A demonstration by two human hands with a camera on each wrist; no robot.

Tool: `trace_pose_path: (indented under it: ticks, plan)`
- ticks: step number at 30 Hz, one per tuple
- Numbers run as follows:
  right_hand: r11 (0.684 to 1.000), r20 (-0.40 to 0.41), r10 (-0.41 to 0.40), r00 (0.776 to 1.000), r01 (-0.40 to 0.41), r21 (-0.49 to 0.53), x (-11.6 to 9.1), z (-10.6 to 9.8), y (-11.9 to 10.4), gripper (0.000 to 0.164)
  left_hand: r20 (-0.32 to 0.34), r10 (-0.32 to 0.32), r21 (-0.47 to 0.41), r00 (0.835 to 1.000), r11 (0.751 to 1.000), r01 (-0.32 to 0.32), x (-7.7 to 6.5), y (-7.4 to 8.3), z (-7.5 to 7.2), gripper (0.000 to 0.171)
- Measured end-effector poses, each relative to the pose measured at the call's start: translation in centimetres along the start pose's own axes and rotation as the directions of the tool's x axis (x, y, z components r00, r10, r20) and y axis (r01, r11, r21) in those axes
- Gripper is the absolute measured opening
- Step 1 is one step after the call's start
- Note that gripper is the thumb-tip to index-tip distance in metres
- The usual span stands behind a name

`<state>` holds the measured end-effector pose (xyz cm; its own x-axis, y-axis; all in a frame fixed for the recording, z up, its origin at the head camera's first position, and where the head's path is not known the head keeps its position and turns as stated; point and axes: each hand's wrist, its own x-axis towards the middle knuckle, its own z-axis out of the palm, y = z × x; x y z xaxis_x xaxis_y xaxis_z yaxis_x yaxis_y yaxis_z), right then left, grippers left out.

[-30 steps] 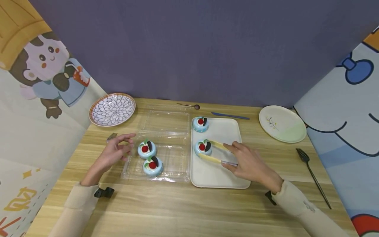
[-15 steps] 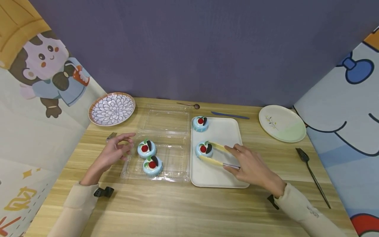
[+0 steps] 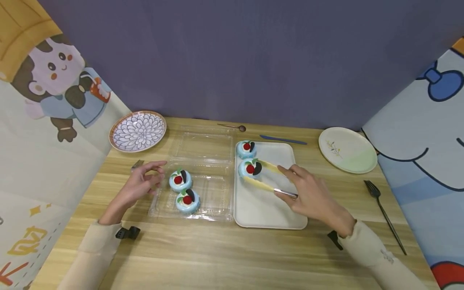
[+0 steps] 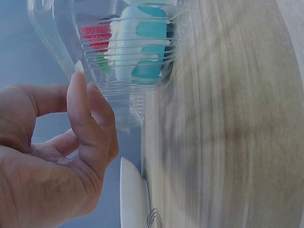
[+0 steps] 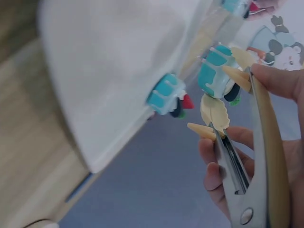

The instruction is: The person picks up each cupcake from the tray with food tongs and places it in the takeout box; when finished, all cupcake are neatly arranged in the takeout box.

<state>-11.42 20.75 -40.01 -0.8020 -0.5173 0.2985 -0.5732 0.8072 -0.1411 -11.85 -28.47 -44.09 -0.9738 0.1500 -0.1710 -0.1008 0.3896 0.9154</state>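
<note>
My right hand (image 3: pixel 313 199) holds tongs (image 3: pixel 259 184) with yellow tips. Pinched between those tips is a light-blue cupcake (image 3: pixel 250 169) topped with cream, a red berry and a dark cookie; in the right wrist view the cupcake (image 5: pixel 215 73) appears raised off the white tray (image 3: pixel 268 211). Just behind it, a similar cupcake (image 3: pixel 246 149) stands at the tray's back left corner. My left hand (image 3: pixel 140 186), fingers loosely bent, is at the left edge of a clear plastic box (image 3: pixel 215 195); whether it touches is unclear. Two more cupcakes (image 3: pixel 180 180) sit inside the box.
The box's lid (image 3: pixel 204 145) lies folded back. A patterned plate (image 3: pixel 137 131) is at the back left, a pale plate (image 3: pixel 348 151) at the back right. A spoon (image 3: pixel 241 128), a blue knife (image 3: pixel 283 139), a black fork (image 3: pixel 386 217) and a partly hidden fork (image 3: pixel 137 164) lie around.
The cupcake in the tongs has moved back along the tray, closer to the rear cupcake, and the right hand has shifted slightly. The left hand stays where it was.
</note>
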Motion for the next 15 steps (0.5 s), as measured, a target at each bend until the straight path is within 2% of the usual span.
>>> trace_pose_path:
  ticks: [7,15]
  plan:
    - [0.999,0.047,-0.035,0.998,0.034,0.022,2.3,-1.2,-2.5,0.069,0.000,-0.005,-0.004,1.000,1.000,0.005,0.1,0.0,0.0,0.050]
    - [0.984,0.104,-0.177,0.979,0.173,0.042,5.2,0.4,-5.4,0.066,0.000,-0.008,-0.011,1.000,1.000,0.008,0.2,0.0,0.0,0.050]
